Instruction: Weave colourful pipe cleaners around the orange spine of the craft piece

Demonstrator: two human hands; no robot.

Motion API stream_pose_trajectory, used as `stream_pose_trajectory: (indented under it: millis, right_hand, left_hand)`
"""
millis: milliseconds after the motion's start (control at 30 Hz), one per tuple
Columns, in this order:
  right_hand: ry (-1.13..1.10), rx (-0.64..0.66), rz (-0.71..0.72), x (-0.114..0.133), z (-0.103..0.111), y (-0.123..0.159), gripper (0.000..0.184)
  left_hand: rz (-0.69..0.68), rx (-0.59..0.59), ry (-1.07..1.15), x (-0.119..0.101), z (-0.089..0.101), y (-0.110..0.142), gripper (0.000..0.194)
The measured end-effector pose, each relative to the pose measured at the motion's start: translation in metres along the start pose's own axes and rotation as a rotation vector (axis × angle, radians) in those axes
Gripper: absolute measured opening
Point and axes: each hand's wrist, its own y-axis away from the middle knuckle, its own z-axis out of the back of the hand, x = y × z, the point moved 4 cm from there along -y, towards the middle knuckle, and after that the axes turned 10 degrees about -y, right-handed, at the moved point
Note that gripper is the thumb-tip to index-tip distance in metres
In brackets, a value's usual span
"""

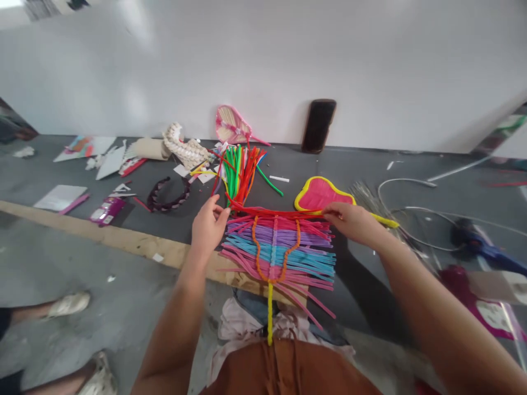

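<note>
Several red pipe cleaners point(280, 212) lie across the top of a striped piece made of pink, purple and blue pipe cleaners point(304, 258). My right hand point(348, 219) pinches their right ends. At the left ends is my left hand point(209, 224), its thumb and fingers closed around the tips, partly hidden. A twisted orange pipe cleaner point(256, 247) outlines a shape over the stripes, and a yellow twisted stem point(270, 315) hangs down toward me. Just beyond my left hand lies a bundle of green and red pipe cleaners point(242, 170).
A pink leaf shape with yellow edging point(323, 193) lies behind my right hand. A phone point(319, 126) leans on the white wall. Left are a dark braided headband point(168, 195) and a purple packet point(107, 211). Wires point(411, 208) and a blue-handled tool point(489, 247) sit at right.
</note>
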Motion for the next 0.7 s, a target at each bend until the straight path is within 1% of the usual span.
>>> stream_pose_trajectory:
  millis: [100, 267, 400, 533, 567, 633, 700]
  right_hand:
    - [-0.064, -0.014, 0.019, -0.003, -0.002, 0.0, 0.022]
    - [-0.202, -0.036, 0.024, 0.001, 0.0, 0.003, 0.019]
    - [-0.232, -0.037, 0.026, 0.004, -0.005, 0.002, 0.018]
    - [-0.227, -0.041, 0.048, 0.007, -0.009, -0.002, 0.014]
    - [-0.223, -0.059, 0.051, 0.009, -0.008, -0.003, 0.015]
    - [-0.231, -0.138, 0.056, 0.014, -0.003, -0.007, 0.016]
    - [-0.318, -0.223, 0.068, 0.021, 0.0, -0.011, 0.015]
  left_hand:
    - [-0.004, 0.043, 0.072, 0.0, -0.003, -0.009, 0.044]
    - [0.018, 0.024, 0.156, -0.007, -0.009, -0.016, 0.03]
    - [0.068, 0.092, 0.307, -0.008, -0.017, -0.014, 0.025]
    - [0.088, 0.114, 0.418, -0.01, -0.022, -0.009, 0.022]
    - [0.092, 0.114, 0.453, -0.011, -0.023, -0.008, 0.021]
    - [0.1, 0.121, 0.518, -0.013, -0.025, -0.007, 0.021]
    - [0.099, 0.138, 0.579, -0.017, -0.029, -0.005, 0.021]
